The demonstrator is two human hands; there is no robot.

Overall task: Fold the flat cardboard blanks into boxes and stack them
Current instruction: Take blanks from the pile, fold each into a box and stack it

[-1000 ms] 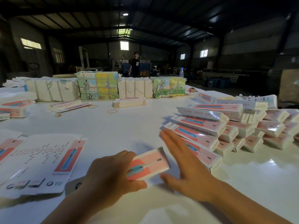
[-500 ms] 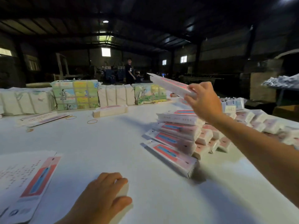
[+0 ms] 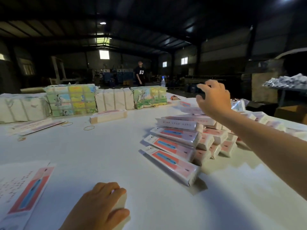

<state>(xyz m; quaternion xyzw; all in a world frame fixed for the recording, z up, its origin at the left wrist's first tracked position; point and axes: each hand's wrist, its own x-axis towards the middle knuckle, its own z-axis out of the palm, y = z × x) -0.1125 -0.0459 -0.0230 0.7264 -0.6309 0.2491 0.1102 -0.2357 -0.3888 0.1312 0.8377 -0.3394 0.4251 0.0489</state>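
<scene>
Large white bench (image 3: pixel 103 153). Four wrapped paper bundles (image 3: pixel 114 99) along its far edge. Stack of pink-and-white folded cardboard boxes (image 3: pixel 176 145) at right — four tiers on the near face. Flat printed cardboard blanks (image 3: pixel 25 188) near left. Two tan rubber bands (image 3: pixel 88 128). Right hand (image 3: pixel 214 98) raised above the stack, fingers loosely spread, empty. Left hand (image 3: pixel 101 208) curled on a small white piece — unclear what.

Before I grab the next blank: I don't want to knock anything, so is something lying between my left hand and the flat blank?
Nothing visible: only bare table separates the left hand from the flat blank.
</scene>
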